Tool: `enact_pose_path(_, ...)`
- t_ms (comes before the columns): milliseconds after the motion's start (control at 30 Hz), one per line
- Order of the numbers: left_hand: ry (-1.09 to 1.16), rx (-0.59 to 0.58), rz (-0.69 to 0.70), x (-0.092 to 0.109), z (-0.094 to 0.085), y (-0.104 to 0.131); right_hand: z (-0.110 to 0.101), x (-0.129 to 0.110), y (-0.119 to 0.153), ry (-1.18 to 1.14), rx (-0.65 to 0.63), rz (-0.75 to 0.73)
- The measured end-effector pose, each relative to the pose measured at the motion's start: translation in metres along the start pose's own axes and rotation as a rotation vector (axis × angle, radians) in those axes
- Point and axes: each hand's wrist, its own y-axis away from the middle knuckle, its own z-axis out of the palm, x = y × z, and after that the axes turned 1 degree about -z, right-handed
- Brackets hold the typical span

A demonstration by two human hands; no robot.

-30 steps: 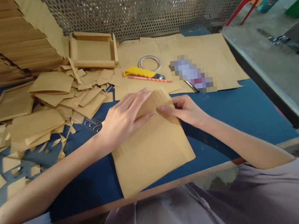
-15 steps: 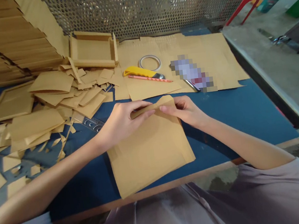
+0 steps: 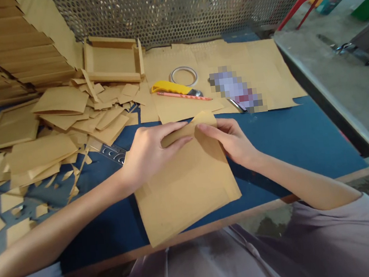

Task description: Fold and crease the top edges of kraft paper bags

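A sheet of brown kraft paper [image 3: 187, 191] lies at the front of the blue table, its near corner reaching over the edge. My left hand [image 3: 151, 153] pinches the far edge of the sheet between thumb and fingers. At the far right corner my right hand [image 3: 233, 139] grips the same paper, thumb on top and fingers behind. Between the two hands the far edge is bent up and curled. Part of a ruler [image 3: 113, 154] with cut-out circles shows just left of my left hand.
A yellow utility knife [image 3: 172, 88], a pink pencil [image 3: 184, 96], a tape roll [image 3: 184, 76] and a pixelated object [image 3: 235, 89] rest on brown sheets [image 3: 273, 70]. Paper scraps [image 3: 42, 152], an open cardboard tray [image 3: 112, 60] and tall stacks [image 3: 0, 44] fill the left. Perforated metal [image 3: 170, 11] stands behind.
The far edge of the paper between my hands has been lifted and curled slightly more. My right thumb has shifted a little. Both hands keep their hold.
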Motion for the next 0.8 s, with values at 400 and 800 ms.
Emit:
enact_pose_path(400, 0.248, -0.147, -0.098, -0.008, -0.004, -0.007, -0.018, 0.003, -0.02, 0.438, 0.014, -0.49)
enact_pose_path(800, 0.237, -0.294, -0.125, -0.009, -0.002, -0.008, -0.02, -0.006, -0.018, 0.34, -0.154, -0.21)
